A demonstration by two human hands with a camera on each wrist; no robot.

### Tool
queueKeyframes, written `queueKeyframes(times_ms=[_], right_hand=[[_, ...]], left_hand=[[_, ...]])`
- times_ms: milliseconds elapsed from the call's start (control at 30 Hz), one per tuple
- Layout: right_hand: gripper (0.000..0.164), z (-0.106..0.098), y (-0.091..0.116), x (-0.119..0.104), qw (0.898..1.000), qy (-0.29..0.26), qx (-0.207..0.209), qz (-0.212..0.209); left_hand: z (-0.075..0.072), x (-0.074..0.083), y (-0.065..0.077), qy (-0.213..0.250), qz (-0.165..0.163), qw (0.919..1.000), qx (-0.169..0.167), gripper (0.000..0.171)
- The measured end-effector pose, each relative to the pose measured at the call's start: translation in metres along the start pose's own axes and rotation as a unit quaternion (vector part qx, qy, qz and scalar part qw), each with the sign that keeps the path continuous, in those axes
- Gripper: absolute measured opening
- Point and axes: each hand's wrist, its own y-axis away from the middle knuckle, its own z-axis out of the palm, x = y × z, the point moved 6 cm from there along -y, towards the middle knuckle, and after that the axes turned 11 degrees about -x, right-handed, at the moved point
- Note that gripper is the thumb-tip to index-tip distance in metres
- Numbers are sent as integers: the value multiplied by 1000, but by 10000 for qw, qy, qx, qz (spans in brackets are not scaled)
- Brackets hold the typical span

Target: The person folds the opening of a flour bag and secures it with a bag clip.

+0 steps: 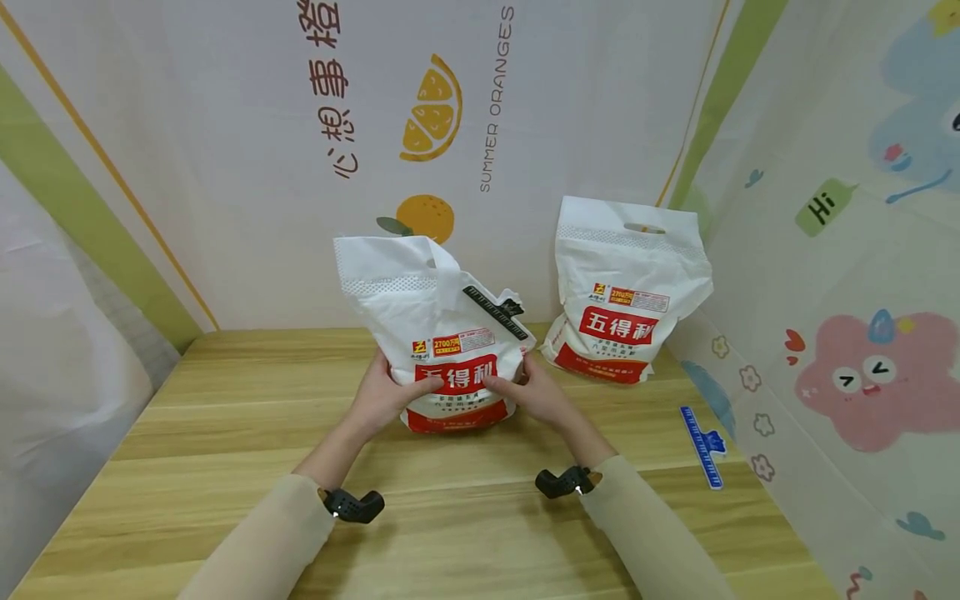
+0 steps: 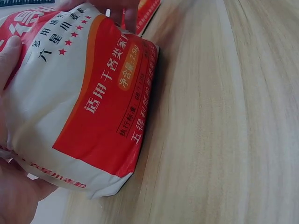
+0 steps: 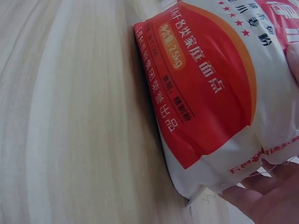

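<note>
Both hands grip a white-and-red flour bag [image 1: 450, 333] from its two sides. My left hand [image 1: 384, 393] has its thumb on the front panel and the other fingers round the left side, mostly hidden. On the opposite side, my right hand [image 1: 542, 392] holds it the same way, thumb on the front. A black clip [image 1: 497, 312] sits aslant on the bag's folded upper right edge. The left part of the top stands up, with the handle hole partly folded over. Seen in both wrist views, the bag's base is at the wooden tabletop; whether it bears on it fully I cannot tell.
A second flour bag [image 1: 618, 321] stands at the back right, its handle top unfolded. Near the table's right edge lies a blue clip [image 1: 702, 447]. Printed cloth [image 1: 262, 167] hangs behind the wooden table [image 1: 247, 433] and along its sides.
</note>
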Motion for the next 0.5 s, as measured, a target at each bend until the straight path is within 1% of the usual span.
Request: queueKeyframes(times_ms=[133,267,500], right_hand=[[79,1,1,-3,10000,22,4,1],[78,1,2,-3,10000,11,67,42],[82,-2,0,-1,9997,85,162,163]], left_hand=[[-1,0,1,-106,44,9999,3,79],[-1,0,1,-184,8,9998,-9,78],[-2,-1,0,-310,-82,9995,11,78]])
